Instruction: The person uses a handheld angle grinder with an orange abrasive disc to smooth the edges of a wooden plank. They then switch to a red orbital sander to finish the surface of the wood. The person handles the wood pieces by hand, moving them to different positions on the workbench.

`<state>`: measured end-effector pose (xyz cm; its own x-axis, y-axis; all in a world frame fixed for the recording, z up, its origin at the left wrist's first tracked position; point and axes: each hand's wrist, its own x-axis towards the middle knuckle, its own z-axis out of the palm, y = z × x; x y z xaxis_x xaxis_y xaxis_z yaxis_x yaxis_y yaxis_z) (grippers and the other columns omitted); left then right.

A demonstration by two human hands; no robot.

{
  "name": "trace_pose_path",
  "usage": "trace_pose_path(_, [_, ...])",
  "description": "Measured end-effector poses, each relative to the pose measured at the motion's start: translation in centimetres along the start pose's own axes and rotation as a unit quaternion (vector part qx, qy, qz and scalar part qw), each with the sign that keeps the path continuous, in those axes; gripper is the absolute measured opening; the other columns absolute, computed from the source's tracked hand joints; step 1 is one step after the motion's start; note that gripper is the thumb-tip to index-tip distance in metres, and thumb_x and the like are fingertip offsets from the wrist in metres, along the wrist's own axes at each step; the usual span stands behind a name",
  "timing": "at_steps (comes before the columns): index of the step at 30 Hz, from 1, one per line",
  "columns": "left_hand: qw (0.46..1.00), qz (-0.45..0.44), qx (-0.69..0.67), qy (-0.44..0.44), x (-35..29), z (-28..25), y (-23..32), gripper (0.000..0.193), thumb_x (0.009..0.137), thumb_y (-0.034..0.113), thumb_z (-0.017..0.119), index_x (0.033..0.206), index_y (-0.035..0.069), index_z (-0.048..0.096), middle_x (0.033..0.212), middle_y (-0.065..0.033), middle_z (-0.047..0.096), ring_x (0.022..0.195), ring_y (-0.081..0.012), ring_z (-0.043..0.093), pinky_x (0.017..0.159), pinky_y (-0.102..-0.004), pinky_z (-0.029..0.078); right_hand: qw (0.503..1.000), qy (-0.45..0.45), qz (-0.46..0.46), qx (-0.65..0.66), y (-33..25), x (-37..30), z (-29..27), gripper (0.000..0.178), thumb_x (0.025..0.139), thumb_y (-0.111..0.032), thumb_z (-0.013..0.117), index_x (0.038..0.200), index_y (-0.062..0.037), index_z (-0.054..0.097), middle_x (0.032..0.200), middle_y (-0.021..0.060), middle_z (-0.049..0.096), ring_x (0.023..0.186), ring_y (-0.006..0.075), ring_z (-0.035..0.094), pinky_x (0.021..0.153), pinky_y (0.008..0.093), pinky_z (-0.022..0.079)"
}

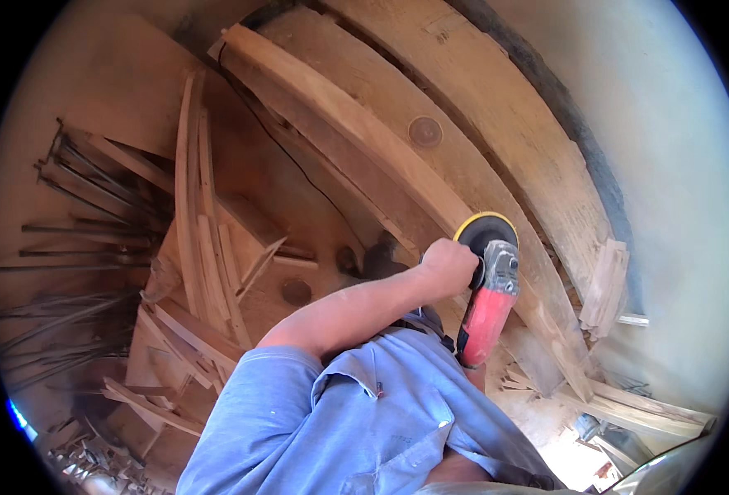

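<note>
A red and grey angle grinder (490, 318) with a black disc (486, 228) rimmed in yellow is held in front of my body. My left hand (451, 268) is closed around its side grip, close to the disc. Only a bit of my right hand (476, 377) shows below the rear end of the red body, and its fingers are hidden. Under and behind the disc runs a long wooden beam (339, 107), slanting from far left to near right. Whether the disc touches the wood is not clear.
Wide curved planks (496, 107) lie beyond the beam along a pale wall (670, 107). A dark cord (286, 153) hangs to its left. Loose wooden strips (191, 198) lean at left, with several metal bar clamps (84, 252) past them. Offcuts (653, 412) lie at lower right.
</note>
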<state>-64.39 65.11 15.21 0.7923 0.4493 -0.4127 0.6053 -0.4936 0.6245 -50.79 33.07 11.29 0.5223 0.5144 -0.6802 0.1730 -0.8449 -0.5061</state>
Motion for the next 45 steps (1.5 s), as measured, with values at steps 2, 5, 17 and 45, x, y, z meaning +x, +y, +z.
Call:
trace_pose_path(2, [1.0,-0.004,0.0,-0.027,0.4,-0.8,-0.7,0.018,0.084,0.018,0.07,0.094,0.007,0.08,0.096,-0.0175,0.078,0.094,-0.0345,0.076,0.083,-0.0461,0.06,0.999,0.022,0.012,-0.046,0.0,0.9,0.9,0.015,0.073,-0.011,0.079,0.084,-0.004,0.072,0.068,0.0055,0.067,0.068,0.0141,0.066,0.06,0.0348,0.051])
trace_pose_path(5, [0.997,-0.068,-0.025,-0.009,-0.8,-2.9,-3.4,0.02,0.084,0.021,0.071,0.096,0.007,0.079,0.097,-0.0192,0.077,0.095,-0.0362,0.076,0.083,-0.0479,0.06,0.999,-0.008,0.04,-0.035,-7.0,1.2,1.3,0.014,0.072,-0.011,0.076,0.08,-0.0009,0.071,0.067,0.0082,0.067,0.062,0.0153,0.065,0.056,0.0365,0.05])
trace_pose_path(17, [0.973,-0.214,0.017,0.091,-5.4,-16.0,-21.2,0.024,0.078,0.021,0.074,0.096,0.005,0.075,0.092,-0.0204,0.076,0.091,-0.0381,0.075,0.081,-0.0492,0.059,0.983,-0.104,-0.01,-0.149,-26.8,8.7,11.2,0.041,0.069,-0.018,0.079,0.099,0.0074,0.072,0.086,0.0241,0.075,0.083,0.0334,0.076,0.075,0.0442,0.057])
trace_pose_path(45, [0.933,-0.336,0.003,0.126,-14.3,-38.8,-49.6,0.021,0.079,0.018,0.07,0.092,0.005,0.08,0.094,-0.0206,0.077,0.093,-0.0385,0.076,0.083,-0.0482,0.061,0.957,-0.259,-0.043,-0.124,-58.3,9.7,35.5,0.033,0.079,-0.023,0.074,0.1,0.0023,0.068,0.078,0.0147,0.069,0.076,0.0203,0.07,0.072,0.042,0.056])
